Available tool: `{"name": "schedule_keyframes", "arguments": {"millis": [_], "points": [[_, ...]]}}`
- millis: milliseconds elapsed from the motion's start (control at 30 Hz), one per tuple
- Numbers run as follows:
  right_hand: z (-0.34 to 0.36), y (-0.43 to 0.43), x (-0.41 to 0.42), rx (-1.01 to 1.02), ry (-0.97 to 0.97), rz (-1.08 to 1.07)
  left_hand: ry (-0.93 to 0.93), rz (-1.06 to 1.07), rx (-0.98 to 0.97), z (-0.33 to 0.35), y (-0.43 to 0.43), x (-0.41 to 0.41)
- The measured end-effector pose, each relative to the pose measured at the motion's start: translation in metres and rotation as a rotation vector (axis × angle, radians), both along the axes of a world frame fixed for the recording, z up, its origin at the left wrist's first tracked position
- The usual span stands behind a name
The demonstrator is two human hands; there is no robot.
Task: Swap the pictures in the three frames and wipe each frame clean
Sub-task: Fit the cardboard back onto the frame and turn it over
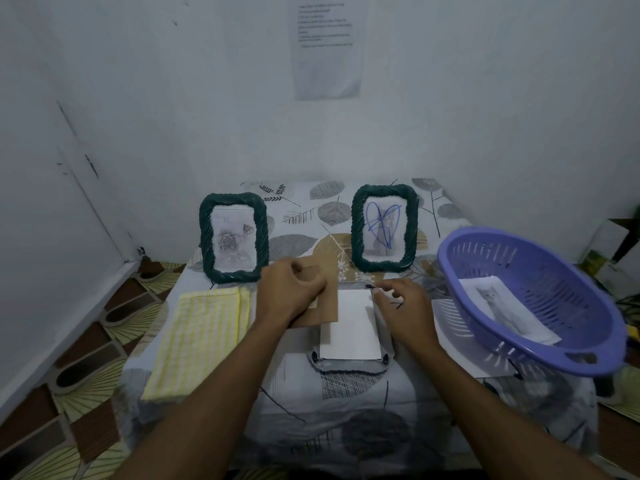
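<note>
Two green woven frames stand upright at the back of the table: the left frame [233, 237] shows a rose picture, the right frame [383, 227] a picture scribbled over in blue. A third frame [349, 362] lies face down in the middle, with a white sheet [351, 323] showing in its back. My left hand [289, 292] grips the brown backing board [320, 303], lifted to the left of the white sheet. Fingers curled, my right hand [401, 303] rests at the face-down frame's upper right corner, by a small black clip.
A folded yellow checked cloth [201, 337] lies at the left. A purple plastic basket [533, 299] at the right holds a cat picture [502, 306]. White walls close in behind and at the left. The table wears a leaf-patterned cover [346, 403].
</note>
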State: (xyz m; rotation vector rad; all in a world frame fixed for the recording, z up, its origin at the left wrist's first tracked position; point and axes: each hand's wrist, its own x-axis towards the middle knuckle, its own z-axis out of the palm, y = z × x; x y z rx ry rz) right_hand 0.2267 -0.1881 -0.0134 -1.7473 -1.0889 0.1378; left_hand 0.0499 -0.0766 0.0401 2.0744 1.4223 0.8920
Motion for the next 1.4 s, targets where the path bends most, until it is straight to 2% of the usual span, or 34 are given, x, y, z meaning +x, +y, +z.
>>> {"name": "schedule_keyframes", "arguments": {"millis": [67, 167, 367, 500, 667, 867, 967, 1200, 1400], "points": [[0.015, 0.0, -0.005, 0.017, 0.101, 0.062, 0.015, -0.029, -0.022, 0.0, -0.011, 0.013], [0.027, 0.002, -0.012, -0.017, 0.392, 0.16, 0.021, -0.064, -0.041, -0.008, -0.024, 0.027], [0.028, -0.005, -0.002, -0.106, 0.538, 0.085, -0.2, -0.108, -0.109, -0.012, -0.025, 0.024], [0.024, -0.008, -0.005, -0.181, 0.529, 0.073, -0.154, -0.117, -0.153, -0.022, -0.017, 0.017], [0.017, -0.008, -0.006, -0.252, 0.336, 0.023, -0.092, -0.134, -0.138, -0.03, -0.021, 0.012], [0.026, -0.002, -0.018, -0.259, 0.272, 0.053, -0.068, -0.148, -0.123, -0.032, -0.027, 0.021], [0.026, -0.002, -0.013, -0.236, 0.231, 0.026, -0.162, -0.083, -0.209, -0.034, -0.023, 0.019], [0.027, -0.01, 0.0, -0.225, 0.21, -0.005, -0.522, 0.001, -0.537, -0.03, -0.015, 0.009], [0.029, -0.009, -0.001, -0.297, 0.294, 0.044, -0.73, -0.006, -0.691, -0.024, -0.016, 0.008]]}}
